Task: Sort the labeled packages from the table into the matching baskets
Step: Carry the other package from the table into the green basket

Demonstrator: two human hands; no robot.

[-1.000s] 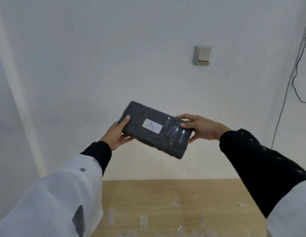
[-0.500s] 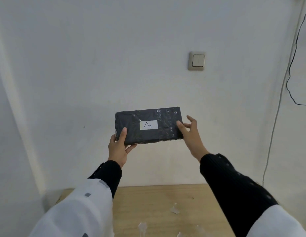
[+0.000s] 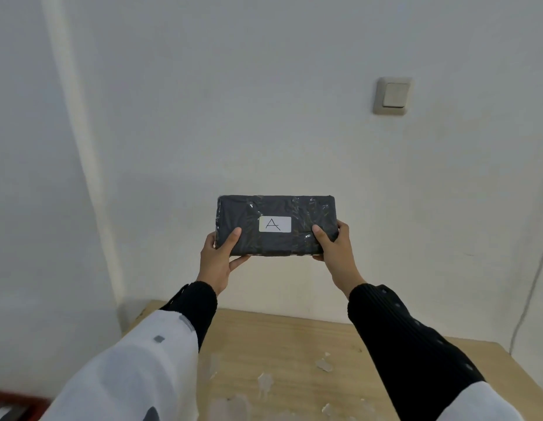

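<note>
A black plastic-wrapped package point(image 3: 276, 208) with a white label marked "A" point(image 3: 275, 224) is held level in the air in front of the white wall, its label facing me. My left hand point(image 3: 218, 256) grips its lower left corner, thumb on the front face. My right hand point(image 3: 335, 250) grips its lower right corner the same way. Both arms reach forward above the table. No basket shows clearly in this view.
A light wooden table point(image 3: 294, 344) with scraps of torn tape on it lies below my arms, against the wall. A light switch point(image 3: 393, 95) is on the wall at upper right. A blurred red object point(image 3: 12, 405) sits at the bottom left corner.
The package has turned from tilted to level, and my right hand has closed on its right corner. The view has swung left, so the switch now sits further right.
</note>
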